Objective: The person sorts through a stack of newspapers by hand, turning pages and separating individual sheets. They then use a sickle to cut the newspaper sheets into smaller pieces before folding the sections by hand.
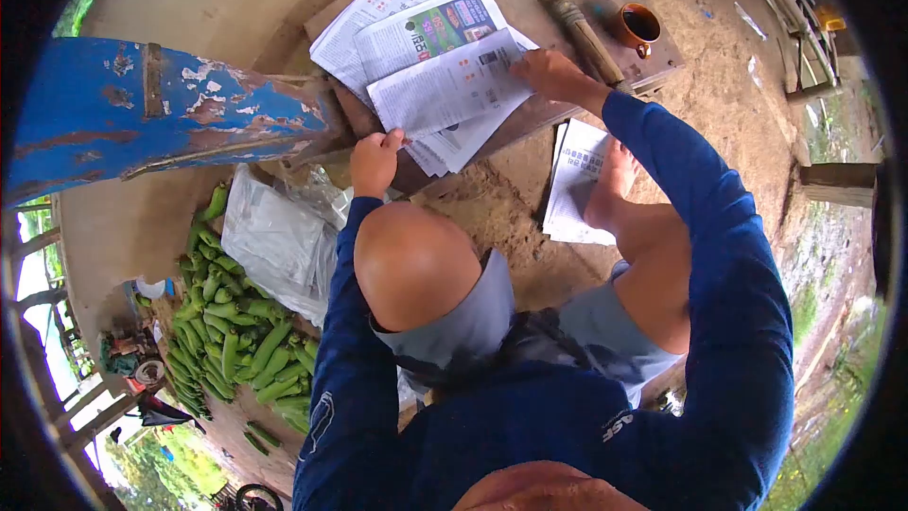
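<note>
A sheet of printed paper (440,85) lies on top of a loose pile of newspaper sheets (378,14) on a low wooden board. My left hand (375,164) pinches its near left corner between thumb and fingers. At the sheet's far right corner, my right hand (556,76) is closed with its fingertips on the paper; part of the grip is hidden. A colour-printed newspaper page (445,33) shows just behind the sheet. Close to my right hand rests a curved blade with a wooden handle (588,41).
An orange cup (637,26) of dark liquid stands on the board's right. More papers (575,180) lie on the ground beside my foot. To the left are clear plastic bags (279,241), a heap of long green vegetables (232,331) and a peeling blue post (161,118).
</note>
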Available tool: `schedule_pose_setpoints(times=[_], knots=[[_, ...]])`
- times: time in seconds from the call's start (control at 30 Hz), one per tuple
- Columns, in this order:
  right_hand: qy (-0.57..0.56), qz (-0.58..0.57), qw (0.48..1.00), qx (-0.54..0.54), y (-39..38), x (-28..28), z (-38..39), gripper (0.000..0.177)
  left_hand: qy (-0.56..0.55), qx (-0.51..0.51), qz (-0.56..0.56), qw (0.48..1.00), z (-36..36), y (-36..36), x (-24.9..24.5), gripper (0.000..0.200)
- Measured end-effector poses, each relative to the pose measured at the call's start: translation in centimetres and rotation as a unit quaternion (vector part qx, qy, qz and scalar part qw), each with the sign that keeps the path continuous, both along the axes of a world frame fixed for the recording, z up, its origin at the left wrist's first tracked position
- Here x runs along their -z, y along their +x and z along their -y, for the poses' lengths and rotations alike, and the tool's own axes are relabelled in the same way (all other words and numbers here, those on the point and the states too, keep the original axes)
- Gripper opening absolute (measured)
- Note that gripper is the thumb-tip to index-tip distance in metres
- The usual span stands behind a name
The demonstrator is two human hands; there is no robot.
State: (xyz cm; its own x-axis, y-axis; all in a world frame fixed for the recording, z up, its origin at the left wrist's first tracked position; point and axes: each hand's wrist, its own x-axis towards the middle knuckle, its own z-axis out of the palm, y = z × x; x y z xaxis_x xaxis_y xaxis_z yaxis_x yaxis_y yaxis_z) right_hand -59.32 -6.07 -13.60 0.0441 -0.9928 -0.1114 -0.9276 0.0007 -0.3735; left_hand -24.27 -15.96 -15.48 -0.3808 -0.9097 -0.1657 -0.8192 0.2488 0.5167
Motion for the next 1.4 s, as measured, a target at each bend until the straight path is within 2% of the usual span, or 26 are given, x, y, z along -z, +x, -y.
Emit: schedule_pose_setpoints(times=[0.07,0.1,0.17,0.2,0.23,0.3,0.37,0.43,0.5,0.57,0.63,0.67,0.73,0.77,0.83,0.87,0.97,1.0,1.07,1.17,1.23,1.33,1.4], knots=[[0.027,0.047,0.999,-0.005,-0.1,-0.3,0.0,0.027,0.0,0.004,0.009,1.0,0.1,0.0,0.1,0.052],[0.018,0.069,0.997,-0.026,-0.3,-0.3,0.1,0.034,-0.003,0.008,0.016,1.0,0.2,0.0,0.3,0.053],[-0.045,0.016,0.995,-0.091,-1.6,1.8,0.7,0.041,-0.001,0.004,0.028,1.0,0.4,0.1,0.3,0.054],[-0.098,-0.059,0.984,-0.135,-2.7,4.8,1.2,0.039,0.003,-0.003,0.034,0.999,0.3,-0.1,0.1,0.054],[-0.15,-0.134,0.964,-0.176,-2.4,4.4,1.4,0.037,0.008,-0.01,0.04,0.999,0.2,-0.2,0.0,0.054],[0.023,-0.01,0.999,-0.037,-1.9,3.8,1.4,0.031,-0.009,-0.015,0.039,0.999,-0.1,-0.4,0.1,0.055],[0.111,0.073,0.991,0.028,-1.7,3.4,1.5,0.029,-0.019,-0.015,0.048,0.999,-0.1,-0.3,0.1,0.055],[0.116,0.11,0.987,0.016,-2.0,3.5,1.6,0.029,-0.021,-0.009,0.066,0.998,0.0,-0.2,0.1,0.056],[-0.025,-0.038,0.993,-0.11,-2.4,4.2,1.6,0.032,-0.036,-0.013,0.065,0.997,-0.2,-0.2,0.3,0.056],[-0.045,-0.035,0.992,-0.111,-2.4,4.0,1.6,0.037,-0.012,-0.018,0.078,0.997,-0.1,-0.3,-0.1,0.054],[0.036,0.083,0.996,-0.022,-1.9,2.5,1.4,0.041,0.053,-0.025,0.103,0.993,0.1,-0.5,-0.9,0.051],[0.063,0.12,0.991,0.009,-1.6,1.5,1.2,0.043,-0.017,-0.032,0.086,0.996,-0.4,-0.8,-1.4,0.046],[0.083,0.115,0.99,0.021,-1.3,0.1,1.1,0.044,-0.157,-0.045,0.047,0.985,-1.7,-1.6,-1.9,0.043],[0.1,0.113,0.988,0.035,-1.2,-0.2,1.1,0.043,-0.215,0.058,0.05,0.974,-1.3,-2.0,-1.6,0.043],[0.162,0.117,0.976,0.092,-0.8,-0.6,1.5,0.038,-0.319,0.257,0.057,0.91,0.0,-2.4,0.1,0.05],[0.165,0.14,0.969,0.118,-0.9,-0.2,1.4,0.042,-0.226,0.335,0.05,0.913,0.3,-2.4,1.1,0.046],[0.171,0.191,0.95,0.18,-1.1,-0.1,1.4,0.055,-0.177,0.299,-0.065,0.936,1.4,-2.9,1.9,0.034],[0.173,0.195,0.947,0.189,-1.1,-0.1,1.4,0.058,-0.153,0.269,-0.033,0.95,1.3,-3.1,2.0,0.032],[0.166,0.2,0.946,0.194,-0.7,-0.3,1.2,0.061,-0.105,0.199,0.031,0.974,-0.6,-5.1,-1.3,0.033],[0.142,0.186,0.958,0.166,-1.0,-0.3,1.1,0.062,-0.169,0.208,0.089,0.959,-0.9,-6.5,-1.2,0.045],[0.139,0.158,0.97,0.122,-1.2,0.2,1.4,0.062,-0.176,0.176,0.083,0.965,-1.1,-6.9,-0.2,0.056],[0.11,0.207,0.964,0.125,-1.8,2.1,1.3,0.061,-0.205,0.165,0.091,0.96,-1.2,-7.2,0.8,0.07],[0.139,0.145,0.972,0.118,-2.0,2.0,1.7,0.057,-0.204,0.161,0.104,0.96,-1.4,-7.2,0.8,0.075]])
